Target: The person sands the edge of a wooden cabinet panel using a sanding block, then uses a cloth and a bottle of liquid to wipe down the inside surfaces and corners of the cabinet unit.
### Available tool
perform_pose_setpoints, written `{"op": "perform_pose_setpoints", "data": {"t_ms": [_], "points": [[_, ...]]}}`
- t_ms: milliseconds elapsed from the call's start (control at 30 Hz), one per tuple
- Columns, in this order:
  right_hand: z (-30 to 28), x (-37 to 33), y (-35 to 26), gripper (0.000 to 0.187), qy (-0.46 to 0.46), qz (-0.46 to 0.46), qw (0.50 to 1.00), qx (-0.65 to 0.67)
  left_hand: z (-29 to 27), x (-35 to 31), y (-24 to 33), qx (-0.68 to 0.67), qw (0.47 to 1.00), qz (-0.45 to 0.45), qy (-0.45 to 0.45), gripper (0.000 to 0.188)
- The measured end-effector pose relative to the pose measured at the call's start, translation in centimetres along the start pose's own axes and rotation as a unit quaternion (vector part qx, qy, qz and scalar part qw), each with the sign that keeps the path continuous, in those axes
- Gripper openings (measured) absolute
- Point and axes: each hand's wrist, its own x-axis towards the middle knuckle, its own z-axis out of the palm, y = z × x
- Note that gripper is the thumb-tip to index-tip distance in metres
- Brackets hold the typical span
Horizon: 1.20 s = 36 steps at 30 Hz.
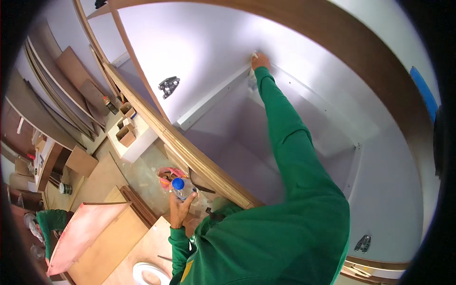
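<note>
My left hand [179, 211] is wrapped round a clear plastic bottle [184, 191] with a blue cap, held upright outside the cabinet's wooden front edge. My right arm, in a green sleeve, reaches deep into the white-lined cabinet [204, 61]. There my right hand [260, 61] is closed on a whitish, crumpled rag [252, 81] and presses at the inner wall, near where white support strips [216, 99] meet in the corner. Part of the rag is hidden by the hand and sleeve.
Metal hinges [169, 87] are fixed on the cabinet panels, another hinge [363, 243] at lower right. A pink bag [172, 175] lies by the bottle. Boards [61, 95] lean at left. A brush [110, 105] lies near a white box [135, 142]. Another person [52, 223] is at lower left.
</note>
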Motion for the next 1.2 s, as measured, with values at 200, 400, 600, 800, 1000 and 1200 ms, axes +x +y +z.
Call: {"op": "perform_pose_setpoints", "data": {"t_ms": [200, 400, 600, 800, 1000, 1200], "points": [[2.1, -2.9, 1.1, 0.03, 0.062, -0.181, 0.982, 0.004, 1.3, -0.1, -0.3, -0.03, 0.999, -0.02, 0.03, 0.056], [0.2, -1.3, 0.7, 0.031, 0.025, -0.114, 0.993, 0.002, 0.8, -0.5, -0.1, -0.008, 1.0, 0.002, 0.01, 0.06], [1.3, -3.6, 0.4, 0.029, 0.018, -0.093, 0.995, -0.035, 1.0, -0.5, -1.0, -0.009, 0.998, -0.053, -0.021, 0.069], [-1.4, -5.8, -2.2, 0.027, -0.008, -0.146, 0.988, -0.049, 1.9, -0.3, 0.1, -0.065, 0.998, 0.011, 0.019, 0.057], [-0.2, -7.0, -2.5, 0.026, 0.069, -0.187, 0.98, -0.016, 1.1, -1.0, -0.2, -0.024, 0.998, -0.045, -0.043, 0.052], [1.2, -2.5, 2.0, 0.028, 0.07, -0.171, 0.983, 0.01, 1.4, -0.5, -0.6, -0.078, 0.997, 0.006, -0.023, 0.057]]}}
